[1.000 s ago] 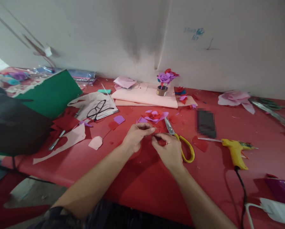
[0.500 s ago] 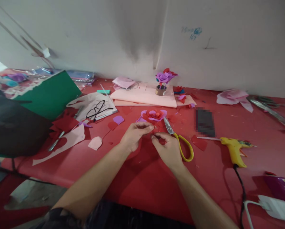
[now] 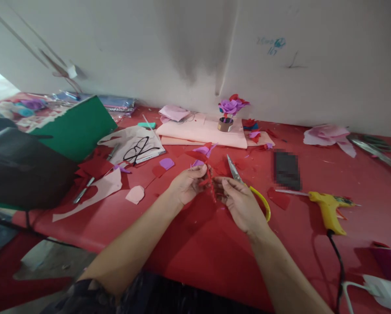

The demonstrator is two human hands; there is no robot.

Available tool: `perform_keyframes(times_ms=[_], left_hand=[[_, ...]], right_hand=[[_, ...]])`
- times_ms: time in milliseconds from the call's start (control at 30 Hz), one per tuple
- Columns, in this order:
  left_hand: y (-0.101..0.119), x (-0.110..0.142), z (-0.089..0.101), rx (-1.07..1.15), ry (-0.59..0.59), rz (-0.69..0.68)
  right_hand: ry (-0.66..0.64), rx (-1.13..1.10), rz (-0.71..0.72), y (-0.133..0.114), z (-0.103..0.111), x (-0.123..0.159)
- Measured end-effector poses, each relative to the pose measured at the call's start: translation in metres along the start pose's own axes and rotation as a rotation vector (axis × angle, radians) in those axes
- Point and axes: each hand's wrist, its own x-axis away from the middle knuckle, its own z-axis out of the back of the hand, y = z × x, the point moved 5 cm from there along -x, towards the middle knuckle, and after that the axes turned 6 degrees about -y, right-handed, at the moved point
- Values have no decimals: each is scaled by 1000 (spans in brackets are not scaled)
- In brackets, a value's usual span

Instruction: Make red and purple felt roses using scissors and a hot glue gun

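**Paper flower held between two hands, bloom pointing away from me**

Through the head camera I have the paper flower (image 3: pixel 204 151) above the middle of the red surface (image 3: pixel 195 244). Its long axis runs away from me, leaning slightly left toward the far end: the bloom is at the far end, and the tail of the red stem (image 3: pixel 212 187) points back toward me and a little right. How steeply it tilts up or down, I can't tell.

The bloom shows loose purple and red petals, spread and uneven, seen from the side. The stem is thin, bright red and bumpy along its lower part, with red pieces sticking out beside the fingers.

My left hand (image 3: pixel 191 183) is nearly closed, thumb and fingers pinching the stem just below the bloom. My right hand (image 3: pixel 236 196) is half open with curled fingers, right beside the lower stem; I can't make out whether it has hold of it.

Yellow-handled scissors (image 3: pixel 235 170) lie just beyond the right hand, blades pointing away and left. Right of them are a red paper piece (image 3: pixel 278 199), a pixelated dark rectangle (image 3: pixel 286 170) and a yellow glue gun (image 3: pixel 328 209). Black-framed glasses (image 3: pixel 137 150) rest to the left, and a small pot of paper flowers (image 3: pixel 225 125) stands near the wall.
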Motion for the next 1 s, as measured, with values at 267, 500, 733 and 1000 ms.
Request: perform_keyframes(times_ms=[267, 500, 733, 1000], left_hand=[[-6, -2, -4, -23, -187, 1], [-1, 1, -5, -19, -80, -41], [2, 3, -7, -36, -35, -87], [5, 4, -7, -58, -14, -157]], right_hand=[[-221, 2, -166, 13, -11, 4], [-123, 134, -96, 5, -9, 3], [-62, 339, 50, -2, -7, 3], [-48, 357, 33, 1, -6, 4]])
